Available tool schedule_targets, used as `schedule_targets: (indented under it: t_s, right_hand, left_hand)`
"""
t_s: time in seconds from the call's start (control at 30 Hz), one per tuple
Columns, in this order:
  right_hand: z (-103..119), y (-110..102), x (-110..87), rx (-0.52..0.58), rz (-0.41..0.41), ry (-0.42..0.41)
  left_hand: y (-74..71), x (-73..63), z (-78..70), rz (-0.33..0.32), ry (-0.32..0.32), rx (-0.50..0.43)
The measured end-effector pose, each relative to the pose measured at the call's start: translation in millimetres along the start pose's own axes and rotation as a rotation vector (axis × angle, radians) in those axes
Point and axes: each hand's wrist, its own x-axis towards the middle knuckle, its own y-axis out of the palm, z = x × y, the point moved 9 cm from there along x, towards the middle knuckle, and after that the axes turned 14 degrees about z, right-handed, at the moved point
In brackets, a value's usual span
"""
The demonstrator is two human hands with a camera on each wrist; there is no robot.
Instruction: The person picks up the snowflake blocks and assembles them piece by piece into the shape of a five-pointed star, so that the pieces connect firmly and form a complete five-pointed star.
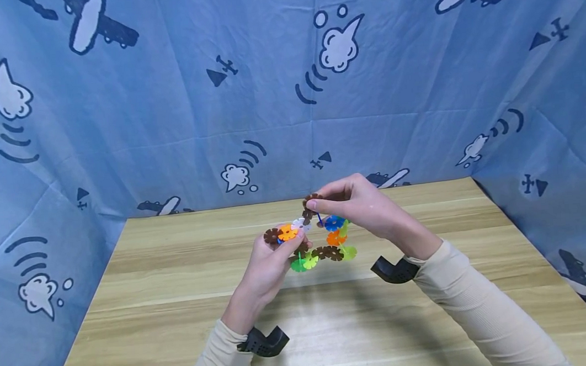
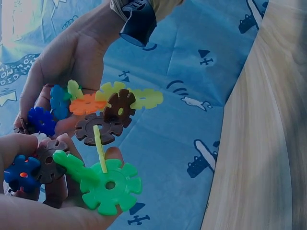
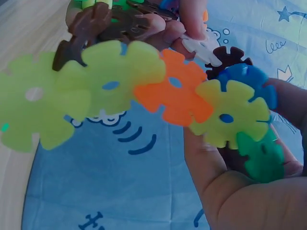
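Note:
A loop of notched plastic snowflake discs is held above the table between both hands. My left hand (image 1: 269,264) grips its left side, thumb over an orange disc (image 1: 288,232) beside a brown one (image 1: 272,236). My right hand (image 1: 374,206) pinches a dark brown disc (image 1: 311,197) at the top between thumb and fingers. Just below it is a white disc (image 1: 299,223). Green discs (image 2: 111,187) hang near the left fingers. In the right wrist view, yellow-green discs (image 3: 110,79), an orange disc (image 3: 175,91) and a blue disc (image 3: 247,76) link together. Fingers partly hide the joints.
The wooden table (image 1: 180,299) lies beneath both hands. A blue printed curtain (image 1: 268,96) stands behind it and along the sides. Black wrist devices sit at the left cuff (image 1: 264,342) and the right cuff (image 1: 396,270).

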Motion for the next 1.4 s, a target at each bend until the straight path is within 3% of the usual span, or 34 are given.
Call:
schedule_targets:
  t_s: [0.3,0.63,0.73,1.0,1.4]
  right_hand:
    - [-7,-5,0.4,0.000,-0.026,0.103]
    - [-5,-3,4.5,0.030,-0.031,0.098]
    - [-3,-4,6.5,0.010,-0.023,0.095]
    - [3,-2,10.6,-0.061,0.024,0.101]
    - [24,2,4.5,-0.063,0.094,0.048]
  left_hand:
    - [0.1,0.0,2.6,0.007,-0.012,0.029]
    - [-0.3,-0.3,5.5,0.015,-0.022,0.020]
    - [2.7,-0.3,5.4,0.067,-0.011,-0.010]
    - [20.5,-4.1,1.2,0.283,0.070,-0.128]
    - [26.5,-7.4,-2.1,0.407,0.128,-0.298]
